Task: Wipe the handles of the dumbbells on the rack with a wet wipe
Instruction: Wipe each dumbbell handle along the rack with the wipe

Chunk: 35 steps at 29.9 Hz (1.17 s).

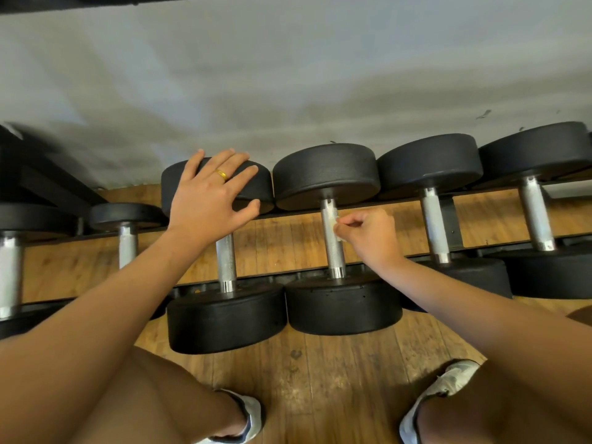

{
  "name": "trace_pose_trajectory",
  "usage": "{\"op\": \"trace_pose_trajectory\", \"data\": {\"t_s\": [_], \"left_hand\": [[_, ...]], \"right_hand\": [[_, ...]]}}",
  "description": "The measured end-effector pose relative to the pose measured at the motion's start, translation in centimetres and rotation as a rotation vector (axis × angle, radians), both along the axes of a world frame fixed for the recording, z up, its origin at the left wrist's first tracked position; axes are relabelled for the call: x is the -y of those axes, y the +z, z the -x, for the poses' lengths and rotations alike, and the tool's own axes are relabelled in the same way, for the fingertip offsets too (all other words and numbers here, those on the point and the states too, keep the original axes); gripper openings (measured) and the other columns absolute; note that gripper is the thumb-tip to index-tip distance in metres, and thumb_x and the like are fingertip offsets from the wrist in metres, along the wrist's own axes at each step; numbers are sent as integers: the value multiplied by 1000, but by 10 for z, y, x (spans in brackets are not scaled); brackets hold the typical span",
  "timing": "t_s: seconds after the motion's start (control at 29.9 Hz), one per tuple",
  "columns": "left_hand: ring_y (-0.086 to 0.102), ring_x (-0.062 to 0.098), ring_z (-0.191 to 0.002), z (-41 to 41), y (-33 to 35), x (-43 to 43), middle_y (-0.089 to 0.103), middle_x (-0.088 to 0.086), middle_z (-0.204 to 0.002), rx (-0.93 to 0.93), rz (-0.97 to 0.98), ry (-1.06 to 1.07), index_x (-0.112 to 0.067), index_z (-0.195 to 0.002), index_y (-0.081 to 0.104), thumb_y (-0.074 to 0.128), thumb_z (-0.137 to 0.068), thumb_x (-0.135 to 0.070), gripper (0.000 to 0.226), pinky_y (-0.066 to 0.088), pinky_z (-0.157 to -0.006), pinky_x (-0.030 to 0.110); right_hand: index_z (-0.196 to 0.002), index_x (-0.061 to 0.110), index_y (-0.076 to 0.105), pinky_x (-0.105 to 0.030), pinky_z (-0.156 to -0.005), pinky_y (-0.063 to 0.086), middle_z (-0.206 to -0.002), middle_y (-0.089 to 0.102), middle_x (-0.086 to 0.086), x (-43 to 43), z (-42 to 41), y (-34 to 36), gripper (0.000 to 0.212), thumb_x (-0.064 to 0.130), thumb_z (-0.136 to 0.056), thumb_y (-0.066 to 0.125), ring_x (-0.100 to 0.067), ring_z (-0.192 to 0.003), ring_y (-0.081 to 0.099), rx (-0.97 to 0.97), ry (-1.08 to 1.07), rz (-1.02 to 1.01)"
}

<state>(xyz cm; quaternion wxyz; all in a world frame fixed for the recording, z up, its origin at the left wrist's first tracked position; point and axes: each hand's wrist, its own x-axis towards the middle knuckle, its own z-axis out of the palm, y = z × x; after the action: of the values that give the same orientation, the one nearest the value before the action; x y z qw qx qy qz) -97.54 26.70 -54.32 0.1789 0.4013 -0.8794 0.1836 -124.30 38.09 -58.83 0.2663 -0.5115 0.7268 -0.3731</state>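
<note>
Several black dumbbells with knurled steel handles lie side by side on a low black rack (455,219). My right hand (368,233) pinches a small pale wet wipe (336,226) against the right side of the middle dumbbell's handle (331,238), near its upper half. My left hand (208,193), wearing a gold ring, rests flat with spread fingers on the far head (256,190) of the neighbouring dumbbell to the left. That dumbbell's handle (226,262) shows below my left wrist.
A pale wall rises right behind the rack. The wooden floor (320,379) runs under and in front of it, with my knees and white shoes at the bottom. More dumbbells sit to the left (128,245) and right (434,225).
</note>
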Motion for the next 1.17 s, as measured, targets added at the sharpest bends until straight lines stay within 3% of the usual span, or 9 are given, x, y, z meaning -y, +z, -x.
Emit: {"op": "trace_pose_trajectory", "data": {"t_s": [0.27,0.4,0.64,0.77,1.0,1.17], "left_hand": [[46,24,-142,2,1,-2,55,4,-149,10,-22,14,-19,-139,62,53,-94,-51,56,23,-121,53],[45,24,-142,1,0,-2,55,4,-149,16,-16,21,-19,-139,62,52,-94,-51,56,23,-121,53],[49,25,-139,2,-2,0,58,5,-146,-10,24,9,-18,-136,65,55,-93,-50,55,26,-119,52],[47,25,-140,2,0,0,57,4,-148,1,7,13,-19,-138,63,53,-94,-50,55,24,-120,52],[48,24,-140,2,-2,0,57,3,-147,7,8,33,-20,-137,64,55,-93,-51,55,25,-121,51],[49,24,-139,2,-2,0,58,4,-146,-11,27,21,-19,-137,65,55,-93,-51,54,26,-120,51]], "right_hand": [[-94,17,79,-14,-80,49,-81,69,15,14,6,10,8,14,-89,73,3,-82,65,4,37,19],[-87,15,78,-23,-88,53,-82,74,7,1,6,6,6,13,-89,73,0,-82,68,-1,74,-27],[-91,12,79,-14,-84,48,-94,76,1,-16,9,6,5,13,-89,74,0,-87,68,-36,140,-112],[-92,14,78,-22,-93,51,-93,74,7,-7,8,9,6,14,-89,73,3,-88,65,-17,112,-87],[-86,14,77,-30,-98,49,-87,71,7,-8,12,20,1,14,-86,76,1,-87,63,-65,217,-311],[-89,14,76,-31,-93,50,-94,72,2,-16,16,21,6,16,-84,78,-9,-94,65,-124,302,-525]]}}
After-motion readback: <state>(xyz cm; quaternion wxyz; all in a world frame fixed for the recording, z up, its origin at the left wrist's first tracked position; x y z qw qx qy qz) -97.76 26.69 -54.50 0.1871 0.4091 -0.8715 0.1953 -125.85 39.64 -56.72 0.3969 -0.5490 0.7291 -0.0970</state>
